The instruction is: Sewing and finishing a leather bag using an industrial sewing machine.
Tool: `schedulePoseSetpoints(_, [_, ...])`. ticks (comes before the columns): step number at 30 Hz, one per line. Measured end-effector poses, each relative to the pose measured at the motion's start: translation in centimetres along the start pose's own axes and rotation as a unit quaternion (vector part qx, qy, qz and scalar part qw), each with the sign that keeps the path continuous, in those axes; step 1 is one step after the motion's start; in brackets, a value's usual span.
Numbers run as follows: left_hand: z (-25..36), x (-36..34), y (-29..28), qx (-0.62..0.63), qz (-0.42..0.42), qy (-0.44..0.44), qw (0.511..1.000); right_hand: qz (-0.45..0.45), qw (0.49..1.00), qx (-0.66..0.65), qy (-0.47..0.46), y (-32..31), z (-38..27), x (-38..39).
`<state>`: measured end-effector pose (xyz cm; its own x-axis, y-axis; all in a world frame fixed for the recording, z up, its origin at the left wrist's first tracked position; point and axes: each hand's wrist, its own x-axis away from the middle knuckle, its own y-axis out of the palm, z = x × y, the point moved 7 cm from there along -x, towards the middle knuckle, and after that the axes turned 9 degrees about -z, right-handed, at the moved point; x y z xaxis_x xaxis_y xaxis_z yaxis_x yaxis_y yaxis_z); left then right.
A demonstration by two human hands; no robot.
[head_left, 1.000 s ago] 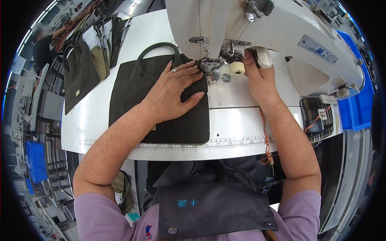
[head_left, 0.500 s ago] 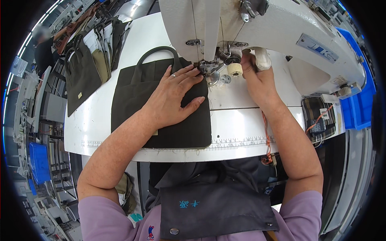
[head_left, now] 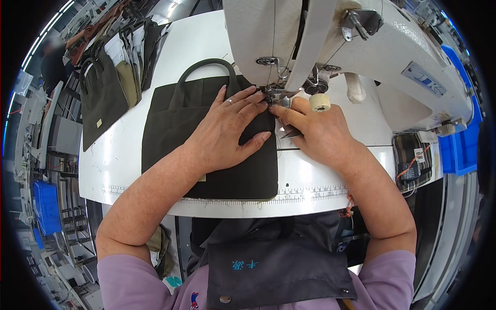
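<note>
My left hand (head_left: pixel 227 134) lies with fingers apart on a dark olive fabric handbag (head_left: pixel 170 139) with a rolled handle, pressing it flat, fingertips beside the presser foot (head_left: pixel 274 95) of the white sewing machine (head_left: pixel 403 41). My right hand (head_left: pixel 315 132) is curled at the needle area, index fingertip at the bag's right edge. A pointed metal piece (head_left: pixel 287 133) shows under its fingers; whether it is held is unclear. A white cylindrical pad (head_left: pixel 355 88) hangs under the machine's arm, right of the needle.
More olive bags (head_left: pixel 106 113) are piled at the back left of the white table (head_left: pixel 113 170). A plaid item (head_left: pixel 408 157) and a blue bin (head_left: pixel 454 155) are at the right. Another person (head_left: pixel 54 62) stands at the far left, near another blue bin (head_left: pixel 46 206).
My right hand has moved left and down from beside the white pad to the presser foot. The pointed metal piece now shows beneath it. My left hand still rests on the bag, slightly shifted.
</note>
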<state>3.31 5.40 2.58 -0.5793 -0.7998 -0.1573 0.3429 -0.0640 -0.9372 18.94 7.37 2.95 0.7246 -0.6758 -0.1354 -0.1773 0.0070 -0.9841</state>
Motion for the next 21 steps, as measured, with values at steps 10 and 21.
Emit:
schedulePoseSetpoints(10, [-0.8,-0.7,-0.1,-0.005,0.012,0.002,1.0,0.012,1.0,0.019,-0.003,-0.3,-0.3,0.0])
schedulePoseSetpoints(21, [-1.2,-0.8,-0.4,-0.006,0.027,0.013,1.0,0.05,0.998,-0.025,-0.005,-0.3,0.4,0.4])
